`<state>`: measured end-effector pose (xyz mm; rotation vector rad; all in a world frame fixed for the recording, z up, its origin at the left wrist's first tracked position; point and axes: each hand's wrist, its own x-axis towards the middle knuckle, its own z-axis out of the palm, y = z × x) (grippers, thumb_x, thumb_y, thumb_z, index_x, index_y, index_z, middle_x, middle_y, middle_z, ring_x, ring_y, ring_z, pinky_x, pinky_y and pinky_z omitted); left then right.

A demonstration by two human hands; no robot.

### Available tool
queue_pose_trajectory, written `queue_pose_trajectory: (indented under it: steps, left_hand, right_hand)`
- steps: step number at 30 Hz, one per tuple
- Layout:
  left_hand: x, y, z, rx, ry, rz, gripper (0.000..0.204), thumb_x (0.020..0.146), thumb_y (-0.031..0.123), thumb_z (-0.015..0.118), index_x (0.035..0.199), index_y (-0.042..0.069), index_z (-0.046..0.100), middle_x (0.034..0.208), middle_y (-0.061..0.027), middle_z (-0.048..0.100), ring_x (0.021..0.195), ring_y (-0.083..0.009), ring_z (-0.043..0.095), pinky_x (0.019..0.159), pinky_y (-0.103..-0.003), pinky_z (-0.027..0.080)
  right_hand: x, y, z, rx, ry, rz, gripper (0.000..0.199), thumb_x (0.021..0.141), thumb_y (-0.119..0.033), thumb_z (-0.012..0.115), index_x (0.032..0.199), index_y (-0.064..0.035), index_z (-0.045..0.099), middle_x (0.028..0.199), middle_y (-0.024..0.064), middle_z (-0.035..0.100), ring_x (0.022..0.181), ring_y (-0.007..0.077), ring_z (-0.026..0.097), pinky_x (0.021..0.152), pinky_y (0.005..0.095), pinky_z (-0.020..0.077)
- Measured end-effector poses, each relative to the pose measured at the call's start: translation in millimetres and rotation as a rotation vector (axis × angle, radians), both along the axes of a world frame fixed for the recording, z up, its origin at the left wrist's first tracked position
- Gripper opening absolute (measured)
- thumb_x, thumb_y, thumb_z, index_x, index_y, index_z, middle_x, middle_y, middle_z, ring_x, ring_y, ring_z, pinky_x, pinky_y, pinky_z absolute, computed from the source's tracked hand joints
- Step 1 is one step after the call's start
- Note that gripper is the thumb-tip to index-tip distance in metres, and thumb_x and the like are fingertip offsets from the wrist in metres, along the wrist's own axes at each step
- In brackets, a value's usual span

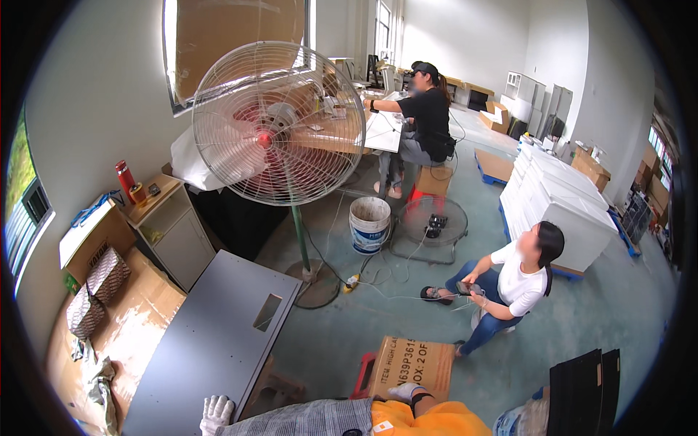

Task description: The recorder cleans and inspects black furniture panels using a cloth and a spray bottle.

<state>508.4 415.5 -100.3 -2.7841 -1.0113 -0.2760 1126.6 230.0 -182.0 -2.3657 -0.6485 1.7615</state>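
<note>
Two gloved hands at the near edge, one on a grey panel, one on a cardboard box

The left hand (216,413), in a white glove, rests its grip on the near end of the grey metal panel (218,341); the fingers curl over the edge, but how tightly I cannot tell. The panel's long axis runs from that hand away toward the far right, with one rectangular cutout (267,312) toward its far end. The right hand (404,392), also gloved, lies on the near top edge of the cardboard box (411,363), just right of the panel; whether that grip is closed is hidden. Each hand is nearer its own thing. Counted: one panel, one box, one standing fan (278,123), one white bucket (369,224), two other people farther off.
</note>
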Motion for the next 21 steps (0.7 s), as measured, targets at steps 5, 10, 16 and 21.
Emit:
queue_pose_trajectory:
  steps: [5,10,16,21]
  left_hand:
    - [-10,3,-11,-0.083,0.029,0.031,0.053,0.079,0.042,0.058,0.121,0.011,0.052,0.13,-0.0166,0.047,0.123,-0.0422,0.041,0.102,-0.062,0.03]
    - [-17,3,-20,-0.056,0.033,0.043,0.053,0.081,0.044,0.057,0.122,0.011,0.053,0.132,-0.0163,0.046,0.124,-0.0424,0.041,0.102,-0.063,0.029]
    - [41,2,55,-0.069,-0.01,0.025,0.042,0.072,0.039,0.062,0.1,0.008,0.059,0.107,-0.0132,0.055,0.101,-0.0358,0.053,0.085,-0.057,0.042]
    - [56,1,74,0.026,-0.052,-0.031,0.035,0.065,0.035,0.062,0.087,0.008,0.057,0.091,-0.0108,0.053,0.084,-0.0314,0.053,0.07,-0.049,0.043]
  right_hand:
    - [-1,3,11,-0.024,-0.009,0.019,0.06,0.082,-0.05,0.059,0.128,-0.0108,0.056,0.128,0.0124,0.056,0.116,0.0277,0.053,0.097,0.0347,0.0398]
    - [-6,8,31,-0.042,-0.028,0.034,0.06,0.082,-0.049,0.059,0.128,-0.0104,0.056,0.128,0.013,0.057,0.115,0.028,0.053,0.097,0.0347,0.0396]
    - [-8,9,43,-0.057,-0.062,0.04,0.063,0.081,-0.051,0.06,0.128,-0.0098,0.056,0.127,0.0134,0.057,0.114,0.0279,0.055,0.095,0.0348,0.0411]
    - [-10,14,51,-0.096,-0.07,0.037,0.063,0.081,-0.051,0.06,0.128,-0.0094,0.056,0.128,0.0134,0.056,0.113,0.0278,0.055,0.095,0.0354,0.0417]
